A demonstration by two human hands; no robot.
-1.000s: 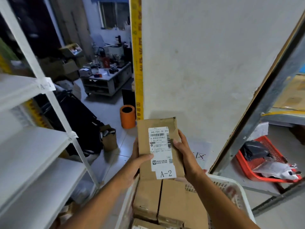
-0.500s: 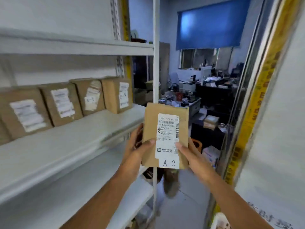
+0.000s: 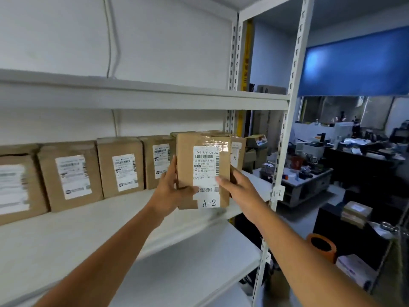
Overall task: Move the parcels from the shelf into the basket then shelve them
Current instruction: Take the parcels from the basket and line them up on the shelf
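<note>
Compared with half a second ago, the parcel now sits centre frame, upright with its long axis vertical, above the shelf. Left hand and right hand grip its sides; behind it stands the row of parcels.

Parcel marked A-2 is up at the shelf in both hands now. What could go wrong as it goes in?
1. The A-2 parcel is held by the left hand and right hand right in front of the end parcel of the shelved row; pushing in could knock that one over.
2. The post tag reads A-1, so the parcel may belong on another level.
3. It hangs over the shelf's front edge; letting go early could drop it.
</note>
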